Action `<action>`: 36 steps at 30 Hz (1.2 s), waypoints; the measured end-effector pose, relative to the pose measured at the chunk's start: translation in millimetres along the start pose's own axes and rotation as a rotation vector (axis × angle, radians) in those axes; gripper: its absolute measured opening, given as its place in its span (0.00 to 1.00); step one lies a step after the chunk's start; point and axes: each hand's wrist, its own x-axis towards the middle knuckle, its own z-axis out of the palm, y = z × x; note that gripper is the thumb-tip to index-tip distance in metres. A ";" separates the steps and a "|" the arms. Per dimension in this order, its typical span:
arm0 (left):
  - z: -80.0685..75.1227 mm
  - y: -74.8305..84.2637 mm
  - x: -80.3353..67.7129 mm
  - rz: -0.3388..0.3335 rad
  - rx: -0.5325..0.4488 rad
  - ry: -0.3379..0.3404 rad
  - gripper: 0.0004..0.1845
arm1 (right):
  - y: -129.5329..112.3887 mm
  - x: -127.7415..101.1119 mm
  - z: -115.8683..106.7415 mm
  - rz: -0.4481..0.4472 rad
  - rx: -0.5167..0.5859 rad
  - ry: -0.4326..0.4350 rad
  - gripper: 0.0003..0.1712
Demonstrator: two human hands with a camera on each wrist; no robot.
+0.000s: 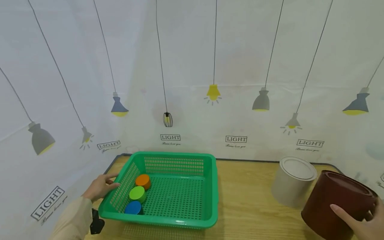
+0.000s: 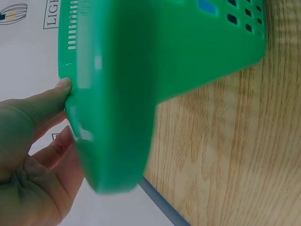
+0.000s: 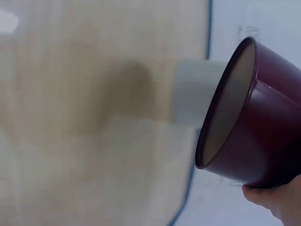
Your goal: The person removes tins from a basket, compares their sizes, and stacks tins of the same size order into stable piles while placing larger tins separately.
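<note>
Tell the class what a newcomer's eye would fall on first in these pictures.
The bright green perforated plastic basket on the pale wooden table stands out, with round orange, green and blue discs lined along its left wall. The left hand touches its rim. At right, the right hand has its grip on a tilted dark red plastic pot, beside a grey one.

The word "LIGHT" is printed in boxes several times on the white backdrop [image 1: 192, 66], under its lamp drawings.

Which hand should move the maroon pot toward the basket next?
Right. The right hand already holds the tilted maroon pot at the table's right end. The left hand is occupied, touching the green basket on its left rim.
</note>
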 end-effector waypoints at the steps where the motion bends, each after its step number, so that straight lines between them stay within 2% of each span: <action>1: 0.2 0.6 0.0 0.011 0.004 0.003 0.29 | 4.8 -0.7 1.0 0.022 0.010 0.027 0.52; 2: 0.4 1.0 0.2 0.014 0.010 0.001 0.29 | -1.4 -9.2 0.7 0.041 0.015 0.046 0.52; 6: 0.2 2.9 0.6 0.015 0.016 -0.003 0.29 | 7.7 -14.4 2.3 0.042 -0.015 0.100 0.52; 11: 0.6 5.6 0.8 0.005 0.009 -0.007 0.29 | 21.2 -11.9 3.7 0.062 -0.058 0.081 0.56; 15: 0.9 6.6 1.7 -0.036 -0.009 -0.019 0.29 | 25.0 -11.7 6.3 0.062 -0.066 0.075 0.58; 19: -0.2 5.8 3.9 -0.069 -0.013 -0.027 0.30 | 27.4 -13.9 9.4 0.045 -0.012 0.062 0.50; 22: -0.6 4.6 4.1 -0.068 -0.005 -0.027 0.30 | 32.4 -16.3 11.0 -0.010 0.029 0.025 0.42; 26: -1.1 4.9 4.1 -0.062 0.002 -0.019 0.30 | 37.1 -19.8 12.8 -0.119 0.048 -0.014 0.37; 28: -1.4 5.5 4.4 -0.061 0.002 -0.017 0.29 | 37.7 -21.1 13.6 -0.169 0.029 -0.015 0.38; 36: -1.9 3.8 3.9 -0.065 0.029 -0.019 0.30 | 32.7 -27.4 17.8 -0.246 0.029 -0.054 0.45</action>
